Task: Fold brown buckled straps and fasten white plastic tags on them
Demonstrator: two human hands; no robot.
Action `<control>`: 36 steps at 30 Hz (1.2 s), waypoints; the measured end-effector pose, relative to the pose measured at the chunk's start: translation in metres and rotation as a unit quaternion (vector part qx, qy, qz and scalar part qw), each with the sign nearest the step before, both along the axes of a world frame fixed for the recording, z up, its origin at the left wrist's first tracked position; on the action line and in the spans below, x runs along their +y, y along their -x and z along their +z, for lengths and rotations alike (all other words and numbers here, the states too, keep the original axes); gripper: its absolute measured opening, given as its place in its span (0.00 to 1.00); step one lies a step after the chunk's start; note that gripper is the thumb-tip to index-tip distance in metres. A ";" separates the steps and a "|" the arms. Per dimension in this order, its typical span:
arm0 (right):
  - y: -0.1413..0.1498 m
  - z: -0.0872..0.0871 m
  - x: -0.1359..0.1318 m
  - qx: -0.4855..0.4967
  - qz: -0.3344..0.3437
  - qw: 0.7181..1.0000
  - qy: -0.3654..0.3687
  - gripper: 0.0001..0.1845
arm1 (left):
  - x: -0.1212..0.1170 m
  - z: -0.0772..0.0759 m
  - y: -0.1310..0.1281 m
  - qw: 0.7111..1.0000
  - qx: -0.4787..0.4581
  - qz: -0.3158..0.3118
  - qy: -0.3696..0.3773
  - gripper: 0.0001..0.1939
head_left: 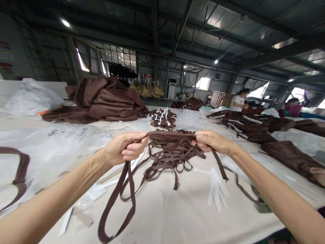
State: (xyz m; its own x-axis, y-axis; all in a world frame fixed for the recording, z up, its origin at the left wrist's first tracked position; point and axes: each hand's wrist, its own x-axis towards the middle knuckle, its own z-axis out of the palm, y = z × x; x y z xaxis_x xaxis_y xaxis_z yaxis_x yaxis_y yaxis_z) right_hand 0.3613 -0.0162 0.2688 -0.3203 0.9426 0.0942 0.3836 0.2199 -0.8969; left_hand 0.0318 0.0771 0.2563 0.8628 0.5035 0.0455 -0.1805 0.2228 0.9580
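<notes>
My left hand (125, 148) is closed in a fist around one end of a folded bundle of brown fabric strap (171, 136). My right hand (212, 141) pinches the other end, so the folded strap is stretched level between both hands above the table. Loose ends of the strap hang from my left hand and trail down in a long loop (115, 210) toward the table's near edge. A short tail hangs below my right hand. Under the hands lies a tangled heap of loose brown straps (169, 159).
A white glove (216, 189) lies on the cream table (177, 217) right of the heap. Tied strap bundles (162, 118) and a pile of brown fabric (101, 100) sit farther back; clear plastic bags (63, 142) lie left. Brown cloth pieces (286, 152) line the right, where two people work.
</notes>
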 end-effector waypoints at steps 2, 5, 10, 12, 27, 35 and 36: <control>-0.002 -0.010 -0.002 0.035 -0.021 0.999 0.007 0.30 | -0.003 -0.013 0.002 0.997 0.062 -0.014 -0.031 0.18; 0.002 -0.013 -0.006 0.005 -0.045 0.999 0.004 0.32 | -0.011 -0.031 -0.001 0.981 0.164 -0.057 -0.088 0.22; 0.026 0.009 -0.008 -0.138 -0.002 0.990 -0.016 0.32 | -0.032 -0.030 -0.028 0.984 0.113 -0.060 -0.128 0.18; 0.034 0.019 -0.008 -0.175 0.018 0.984 -0.034 0.31 | -0.037 -0.022 -0.041 0.989 0.064 -0.033 -0.130 0.18; 0.037 0.042 -0.014 -0.234 0.079 0.967 -0.061 0.18 | -0.043 -0.008 -0.046 0.995 -0.022 -0.095 0.004 0.16; 0.031 0.042 -0.018 -0.189 0.050 0.980 -0.047 0.18 | -0.036 -0.009 -0.046 0.993 -0.017 -0.120 0.014 0.14; 0.030 0.042 -0.019 -0.193 0.059 0.976 -0.085 0.17 | -0.037 -0.010 -0.046 0.992 -0.022 -0.122 0.018 0.14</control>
State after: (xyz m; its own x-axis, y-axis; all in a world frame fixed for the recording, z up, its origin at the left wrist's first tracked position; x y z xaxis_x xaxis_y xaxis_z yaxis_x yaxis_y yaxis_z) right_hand 0.3316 -0.0353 0.3109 -0.4677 0.8785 0.0977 0.6484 0.4161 -0.6375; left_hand 0.0782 0.0405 0.2459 0.9567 0.2820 0.0720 -0.1589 0.2988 0.9410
